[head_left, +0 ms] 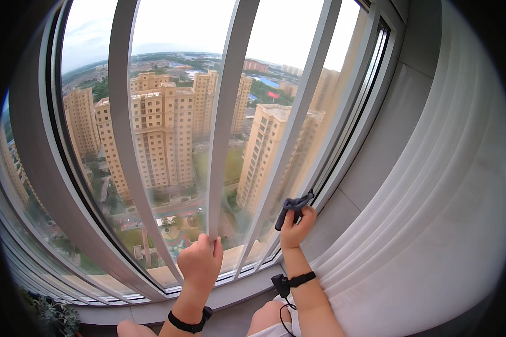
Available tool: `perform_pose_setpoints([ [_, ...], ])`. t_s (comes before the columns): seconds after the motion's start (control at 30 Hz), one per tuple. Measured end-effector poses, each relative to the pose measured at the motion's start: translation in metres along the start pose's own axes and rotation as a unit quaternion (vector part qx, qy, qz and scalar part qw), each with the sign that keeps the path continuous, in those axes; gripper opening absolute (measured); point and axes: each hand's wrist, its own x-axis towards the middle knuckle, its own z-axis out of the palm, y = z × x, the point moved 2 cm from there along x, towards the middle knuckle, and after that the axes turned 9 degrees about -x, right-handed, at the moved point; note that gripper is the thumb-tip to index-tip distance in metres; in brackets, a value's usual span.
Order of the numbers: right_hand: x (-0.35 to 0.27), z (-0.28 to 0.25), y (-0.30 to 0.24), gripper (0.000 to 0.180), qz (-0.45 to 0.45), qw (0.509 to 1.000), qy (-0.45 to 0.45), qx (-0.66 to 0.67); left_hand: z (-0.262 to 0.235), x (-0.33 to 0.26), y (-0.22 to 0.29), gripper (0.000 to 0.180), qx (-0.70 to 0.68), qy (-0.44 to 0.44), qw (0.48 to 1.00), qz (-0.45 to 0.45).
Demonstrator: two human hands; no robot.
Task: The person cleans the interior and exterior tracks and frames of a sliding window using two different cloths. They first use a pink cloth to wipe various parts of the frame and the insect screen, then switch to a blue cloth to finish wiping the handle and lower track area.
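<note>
My left hand (199, 263) is closed around the lower part of a pale grey vertical window bar (221, 123), with the thumb along its right side. Farther right, my right hand (297, 229) pinches a bunched dark grey cloth (292, 209). The cloth lies near the right-hand window frame (351, 121), and its tip reaches the frame's dark track; whether it presses on it I cannot tell. Both wrists wear black straps, and a small black box with a cable is on the right one. The fingertips of my left hand are partly hidden behind the bar.
Several more upright bars (130, 112) cross the window glass. A white curtain (410, 224) hangs at the right beside grey wall tiles (388, 121). The sill (230, 295) runs below, and a leafy plant (53, 312) stands at the lower left. Tall buildings show outside.
</note>
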Motion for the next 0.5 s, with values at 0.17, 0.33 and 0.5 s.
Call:
perform_pose_setpoints([
  [0.17,-0.147,-0.011,0.059,0.017,0.147,0.980,-0.121,-0.056,0.008,-0.004,0.002,0.023,0.002,-0.017,1.000,-0.010],
  [0.33,-0.042,-0.003,0.026,0.017,0.155,0.983,-0.059,0.073,-0.001,-0.008,-0.004,0.023,0.020,-0.030,0.999,-0.016],
  [0.5,0.151,-0.005,-0.044,0.026,0.074,0.989,0.028,0.124,0.001,0.000,-0.003,0.026,-0.005,-0.012,1.000,-0.020],
])
